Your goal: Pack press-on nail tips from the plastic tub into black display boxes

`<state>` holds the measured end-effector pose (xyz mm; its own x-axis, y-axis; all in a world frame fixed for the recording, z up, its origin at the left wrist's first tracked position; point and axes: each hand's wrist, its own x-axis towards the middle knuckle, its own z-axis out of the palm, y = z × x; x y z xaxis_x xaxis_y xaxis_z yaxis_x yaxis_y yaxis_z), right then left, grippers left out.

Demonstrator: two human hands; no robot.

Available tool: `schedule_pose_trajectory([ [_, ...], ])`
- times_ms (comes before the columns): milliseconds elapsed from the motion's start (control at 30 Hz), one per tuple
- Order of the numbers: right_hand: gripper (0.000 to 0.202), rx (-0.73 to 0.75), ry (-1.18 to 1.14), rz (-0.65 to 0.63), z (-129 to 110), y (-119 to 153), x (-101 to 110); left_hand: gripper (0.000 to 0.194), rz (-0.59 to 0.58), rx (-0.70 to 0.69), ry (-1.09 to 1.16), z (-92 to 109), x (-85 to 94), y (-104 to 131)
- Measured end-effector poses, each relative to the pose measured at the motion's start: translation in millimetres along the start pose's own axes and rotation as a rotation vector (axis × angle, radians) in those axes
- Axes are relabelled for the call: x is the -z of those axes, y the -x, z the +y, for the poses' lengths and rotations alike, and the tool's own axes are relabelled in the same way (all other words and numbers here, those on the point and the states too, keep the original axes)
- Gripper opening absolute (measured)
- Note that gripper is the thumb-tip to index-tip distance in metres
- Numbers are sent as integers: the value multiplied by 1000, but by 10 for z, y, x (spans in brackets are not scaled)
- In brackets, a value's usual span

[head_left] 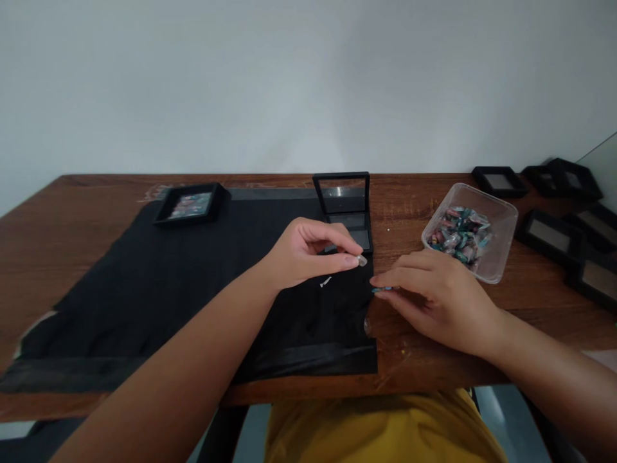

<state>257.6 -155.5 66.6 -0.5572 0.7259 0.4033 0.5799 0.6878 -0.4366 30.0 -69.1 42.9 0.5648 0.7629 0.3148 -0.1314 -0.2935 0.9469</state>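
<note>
My left hand [318, 251] is closed in a pinch, with a small clear piece of plastic [362, 260] between thumb and forefinger. To its right, just past the black cloth's edge, my right hand [429, 296] pinches a small, thin teal piece [382, 289]; its exact kind is too small to make out. Behind my left hand a black display frame [341, 175] stands hinged open, its lower half partly hidden by that hand. A thin white scrap [326, 281] lies on the black cloth [308, 321] below my left hand.
Right of centre sits a clear plastic tub [504, 241] with several small colourful pieces [460, 231] in clear wrapping. A black frame [186, 204] with colourful contents rests at the back left. Several more black frames [549, 235] lie at the far right of the wooden table [414, 366].
</note>
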Motion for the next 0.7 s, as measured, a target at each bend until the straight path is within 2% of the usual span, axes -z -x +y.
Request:
schedule_pose_trajectory([
  [467,17,8,10,9,6,-1,-3,11,-32,10,-17,11,-2,-8],
  [700,16,3,11,1,1,7,-3,14,4,39,-2,-12,16,8],
])
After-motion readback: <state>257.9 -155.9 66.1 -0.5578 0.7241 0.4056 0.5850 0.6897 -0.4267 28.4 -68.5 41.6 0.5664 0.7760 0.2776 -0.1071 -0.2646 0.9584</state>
